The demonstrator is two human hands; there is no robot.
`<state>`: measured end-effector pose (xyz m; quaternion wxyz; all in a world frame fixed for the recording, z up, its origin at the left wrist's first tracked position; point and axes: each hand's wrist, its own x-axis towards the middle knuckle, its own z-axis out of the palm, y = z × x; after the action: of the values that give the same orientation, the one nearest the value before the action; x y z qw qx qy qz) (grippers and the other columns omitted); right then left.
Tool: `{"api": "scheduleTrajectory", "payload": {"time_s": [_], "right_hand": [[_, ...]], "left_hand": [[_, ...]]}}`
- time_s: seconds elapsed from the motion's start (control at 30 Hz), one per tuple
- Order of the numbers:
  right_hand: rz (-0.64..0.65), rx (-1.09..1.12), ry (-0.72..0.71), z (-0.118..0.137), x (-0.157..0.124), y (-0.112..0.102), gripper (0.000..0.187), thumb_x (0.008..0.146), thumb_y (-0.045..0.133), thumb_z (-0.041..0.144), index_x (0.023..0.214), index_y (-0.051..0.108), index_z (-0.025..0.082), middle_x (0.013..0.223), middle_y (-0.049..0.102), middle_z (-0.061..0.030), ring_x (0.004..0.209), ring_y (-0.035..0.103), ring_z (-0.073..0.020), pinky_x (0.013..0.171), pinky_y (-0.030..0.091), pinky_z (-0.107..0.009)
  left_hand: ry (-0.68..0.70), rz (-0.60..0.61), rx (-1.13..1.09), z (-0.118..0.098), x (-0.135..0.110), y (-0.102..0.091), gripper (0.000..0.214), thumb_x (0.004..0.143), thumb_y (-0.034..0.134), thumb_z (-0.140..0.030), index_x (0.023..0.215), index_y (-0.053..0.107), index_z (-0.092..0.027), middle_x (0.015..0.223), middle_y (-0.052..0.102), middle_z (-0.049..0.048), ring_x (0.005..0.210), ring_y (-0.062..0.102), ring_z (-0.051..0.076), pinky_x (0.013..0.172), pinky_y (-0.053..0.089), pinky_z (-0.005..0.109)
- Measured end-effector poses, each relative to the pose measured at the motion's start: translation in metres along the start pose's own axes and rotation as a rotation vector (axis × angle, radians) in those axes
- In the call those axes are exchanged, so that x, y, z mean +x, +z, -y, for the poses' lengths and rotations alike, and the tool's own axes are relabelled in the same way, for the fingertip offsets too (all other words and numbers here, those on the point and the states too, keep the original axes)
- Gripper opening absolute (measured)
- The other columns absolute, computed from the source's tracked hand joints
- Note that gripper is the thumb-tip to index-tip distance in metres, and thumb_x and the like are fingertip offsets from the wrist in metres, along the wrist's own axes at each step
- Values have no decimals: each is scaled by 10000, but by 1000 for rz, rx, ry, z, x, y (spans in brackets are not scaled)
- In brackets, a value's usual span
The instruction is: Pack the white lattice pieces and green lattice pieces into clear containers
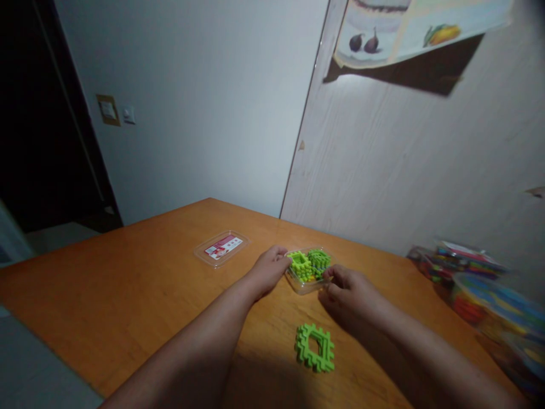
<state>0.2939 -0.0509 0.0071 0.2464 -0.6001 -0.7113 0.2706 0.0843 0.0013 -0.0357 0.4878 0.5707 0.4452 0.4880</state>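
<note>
A clear plastic container point(303, 289) stands on the table with stacks of green interlocking blocks in it. Light green blocks point(300, 266) fill its left side and darker green blocks point(318, 260) its right, with a bit of yellow low between them. My left hand point(271, 268) grips the container's left rim, thumb and fingers at the edge. At the opposite rim, my right hand point(349, 288) has its fingers curled and closed on the edge; its fingertips are partly hidden. Nearer to me lies a green square frame of notched blocks point(315, 347), touched by neither hand.
A clear lid with a printed label point(223, 247) lies flat on the wooden table point(140, 278), left of the container. Along the right edge, blurred, are tubs with colourful contents point(494, 301) and packets point(464, 258). A wall point(204, 113) rises behind the table.
</note>
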Motion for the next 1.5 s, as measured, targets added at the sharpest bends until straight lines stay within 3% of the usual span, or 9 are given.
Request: {"api": "scheduleTrajectory", "payload": {"time_s": [0.23, 0.33, 0.47, 0.63, 0.77, 0.9, 1.07, 1.3, 1.5], "right_hand": [[169, -13, -63, 16, -18, 7, 173, 761, 497, 194, 853, 643, 197, 690, 641, -15, 635, 580, -168, 573, 427, -262], [74, -166, -138, 19, -15, -6, 250, 824, 499, 245, 993, 676, 194, 817, 696, -46, 728, 621, -198, 640, 458, -293], [-171, -554, -329, 25, 3, -26, 597, 847, 594, 397, 1395, 525, 171, 1146, 678, -141, 1047, 607, -320, 877, 472, -446], [-80, -774, -487, 33, 29, -29, 951, 767, 696, 483, 1573, 277, 201, 1538, 416, -168, 1381, 386, -395, 1079, 344, -554], [64, -850, -473, 37, 42, -21, 1092, 708, 740, 480, 1604, 182, 199, 1620, 285, -156, 1491, 184, -403, 1151, 246, -570], [145, -887, -458, 40, 52, -14, 1169, 670, 760, 481, 1612, 137, 182, 1642, 221, -161, 1504, 105, -417, 1174, 182, -586], [215, -913, -426, 42, 60, -6, 1197, 663, 766, 479, 1615, 105, 179, 1650, 176, -175, 1508, 71, -421, 1181, 136, -598], [204, -896, -464, 35, 64, 2, 1166, 683, 741, 458, 1615, 99, 179, 1645, 206, -164, 1510, 78, -408, 1181, 133, -595], [251, -887, -356, 37, 66, -21, 1249, 642, 752, 574, 1617, 72, 189, 1653, 183, -150, 1513, 68, -402, 1190, 144, -579]], "left_hand": [[-11, -30, -36, -5, -4, 1, 288, 756, 590, -192, 1037, 621, -133, 958, 683, 73, 874, 616, 179, 798, 462, 270], [-28, -23, -39, -4, -3, 1, 340, 751, 598, -199, 1082, 625, -128, 1026, 685, 96, 942, 622, 200, 856, 464, 290], [-47, -5, -17, -1, 0, -1, 450, 760, 595, -221, 1199, 595, -126, 1157, 668, 126, 1047, 614, 228, 937, 449, 318], [-48, 28, -11, 1, 1, -2, 487, 800, 592, -313, 1253, 573, -134, 1228, 650, 133, 1105, 599, 246, 974, 437, 342], [-52, 44, -44, 2, 1, -1, 454, 796, 586, -305, 1218, 587, -139, 1203, 664, 121, 1086, 608, 241, 954, 449, 345], [-62, 40, -39, -2, 0, -2, 427, 783, 582, -275, 1187, 607, -141, 1179, 676, 113, 1059, 615, 235, 938, 455, 344], [-57, 55, -51, -7, -3, -4, 426, 770, 587, -268, 1176, 625, -144, 1145, 691, 101, 1051, 617, 239, 931, 461, 347], [-53, 70, -88, -4, -3, -4, 455, 762, 579, -250, 1201, 617, -138, 1131, 694, 101, 1022, 625, 221, 925, 469, 333], [-59, 54, -31, -7, -2, -2, 401, 761, 578, -244, 1144, 635, -138, 1136, 693, 101, 1018, 623, 225, 917, 467, 333]]}}
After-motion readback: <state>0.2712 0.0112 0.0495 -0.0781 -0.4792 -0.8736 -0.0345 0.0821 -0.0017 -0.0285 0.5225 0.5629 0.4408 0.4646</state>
